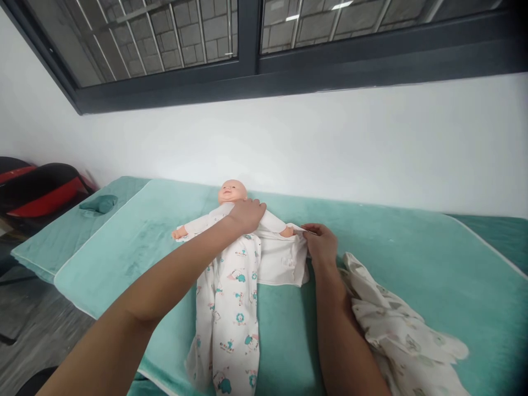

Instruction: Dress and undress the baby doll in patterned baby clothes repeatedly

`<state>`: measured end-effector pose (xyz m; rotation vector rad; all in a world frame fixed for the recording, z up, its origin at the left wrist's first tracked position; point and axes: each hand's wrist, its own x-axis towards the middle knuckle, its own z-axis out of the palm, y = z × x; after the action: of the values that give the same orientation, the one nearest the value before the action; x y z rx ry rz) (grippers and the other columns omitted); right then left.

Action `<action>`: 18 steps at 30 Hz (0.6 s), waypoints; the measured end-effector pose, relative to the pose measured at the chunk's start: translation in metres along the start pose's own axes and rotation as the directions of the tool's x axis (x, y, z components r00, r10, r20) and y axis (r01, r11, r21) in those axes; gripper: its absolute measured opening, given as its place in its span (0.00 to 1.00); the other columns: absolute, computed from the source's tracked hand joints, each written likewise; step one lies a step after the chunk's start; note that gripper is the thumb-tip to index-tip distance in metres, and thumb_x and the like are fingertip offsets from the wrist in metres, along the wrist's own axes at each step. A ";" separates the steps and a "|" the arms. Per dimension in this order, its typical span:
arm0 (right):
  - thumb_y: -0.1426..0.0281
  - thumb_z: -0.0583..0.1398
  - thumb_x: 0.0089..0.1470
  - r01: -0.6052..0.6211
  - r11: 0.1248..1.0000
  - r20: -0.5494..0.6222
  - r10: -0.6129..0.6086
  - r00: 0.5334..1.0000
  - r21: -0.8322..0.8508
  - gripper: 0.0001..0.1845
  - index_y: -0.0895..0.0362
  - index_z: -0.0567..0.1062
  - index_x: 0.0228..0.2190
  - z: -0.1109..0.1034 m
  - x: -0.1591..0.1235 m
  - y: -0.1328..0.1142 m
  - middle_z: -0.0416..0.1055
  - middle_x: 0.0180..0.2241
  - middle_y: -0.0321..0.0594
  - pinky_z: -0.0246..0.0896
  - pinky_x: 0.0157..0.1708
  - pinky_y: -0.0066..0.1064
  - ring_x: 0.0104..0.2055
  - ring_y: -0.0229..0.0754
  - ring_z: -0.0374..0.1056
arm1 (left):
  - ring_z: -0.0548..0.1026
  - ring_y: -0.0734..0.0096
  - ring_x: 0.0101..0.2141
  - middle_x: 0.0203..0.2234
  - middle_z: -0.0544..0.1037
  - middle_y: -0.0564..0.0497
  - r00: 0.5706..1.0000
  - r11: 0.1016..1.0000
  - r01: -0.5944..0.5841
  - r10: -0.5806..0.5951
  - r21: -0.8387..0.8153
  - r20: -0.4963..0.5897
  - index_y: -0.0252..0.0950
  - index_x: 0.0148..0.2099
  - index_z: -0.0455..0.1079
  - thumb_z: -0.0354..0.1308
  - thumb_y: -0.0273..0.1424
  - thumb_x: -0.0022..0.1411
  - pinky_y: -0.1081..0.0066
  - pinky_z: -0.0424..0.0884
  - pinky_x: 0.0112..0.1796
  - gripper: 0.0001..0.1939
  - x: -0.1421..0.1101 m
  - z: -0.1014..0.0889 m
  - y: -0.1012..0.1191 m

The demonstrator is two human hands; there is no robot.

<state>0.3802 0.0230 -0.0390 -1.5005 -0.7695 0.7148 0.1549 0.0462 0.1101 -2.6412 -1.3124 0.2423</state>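
Note:
A baby doll point(232, 191) lies on its back, head toward the wall, with a white long-sleeved top on its arms. White baby pajamas point(239, 297) with teal animal prints lie over and below its body. My left hand point(248, 214) is closed at the doll's upper chest and shoulder; what its fingertips grip is partly hidden. To the right, a plain white part of the baby clothes point(282, 258) is spread out under the doll's outstretched arm. My right hand point(322, 242) pinches the outer edge of this cloth, just beyond the doll's small hand.
A crumpled, pale printed cloth point(406, 330) lies to the right of my right forearm. Everything rests on a teal padded bed point(136, 264) with a face hole point(99, 204) at its left end. Behind it are a white wall and a barred window; red-and-black chairs point(45, 192) stand at left.

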 end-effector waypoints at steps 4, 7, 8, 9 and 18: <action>0.68 0.64 0.33 0.016 1.000 0.026 -0.016 1.000 -0.004 0.14 0.54 0.78 0.29 0.000 -0.001 -0.002 0.79 0.30 0.38 0.66 0.31 0.31 0.34 0.45 0.75 | 0.75 0.48 0.49 0.48 0.75 0.36 0.999 0.998 0.047 -0.047 -0.041 -0.010 0.28 0.57 0.66 0.53 0.23 0.64 0.57 0.70 0.43 0.19 0.005 0.000 -0.007; 0.68 0.64 0.33 0.048 0.998 0.032 -0.049 0.998 0.027 0.14 0.55 0.78 0.30 0.002 -0.002 -0.003 0.80 0.30 0.39 0.67 0.31 0.32 0.33 0.45 0.75 | 0.74 0.48 0.50 0.49 0.75 0.36 0.996 0.992 0.083 -0.086 -0.094 -0.026 0.29 0.58 0.65 0.56 0.29 0.66 0.56 0.70 0.45 0.19 0.011 0.006 -0.004; 0.67 0.65 0.34 0.042 0.997 0.033 -0.044 0.998 0.061 0.15 0.55 0.79 0.31 0.003 -0.003 -0.004 0.80 0.30 0.39 0.66 0.30 0.31 0.32 0.44 0.74 | 0.74 0.48 0.51 0.50 0.75 0.36 0.995 0.990 0.089 -0.093 -0.112 -0.027 0.30 0.58 0.65 0.56 0.31 0.67 0.56 0.70 0.46 0.20 0.012 0.009 -0.001; 0.66 0.66 0.35 0.024 0.994 0.037 -0.028 0.999 0.110 0.17 0.55 0.79 0.32 0.004 -0.004 -0.005 0.80 0.30 0.39 0.66 0.28 0.31 0.31 0.43 0.73 | 0.74 0.48 0.52 0.50 0.75 0.36 0.995 0.987 0.092 -0.095 -0.129 -0.022 0.30 0.58 0.65 0.57 0.33 0.67 0.56 0.69 0.48 0.20 0.012 0.013 0.002; 0.72 0.64 0.34 0.049 0.863 -0.146 0.030 0.989 0.504 0.11 0.54 0.76 0.27 0.011 -0.007 -0.014 0.79 0.31 0.37 0.72 0.34 0.34 0.34 0.42 0.75 | 0.72 0.54 0.56 0.54 0.76 0.42 0.945 0.913 0.020 -0.150 -0.407 -0.291 0.36 0.56 0.69 0.50 0.38 0.72 0.55 0.66 0.57 0.16 -0.042 0.047 -0.017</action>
<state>0.3665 0.0246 -0.0259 -1.0509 -0.4256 0.7202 0.1064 0.0267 0.0708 -2.7657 -1.4855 -0.5008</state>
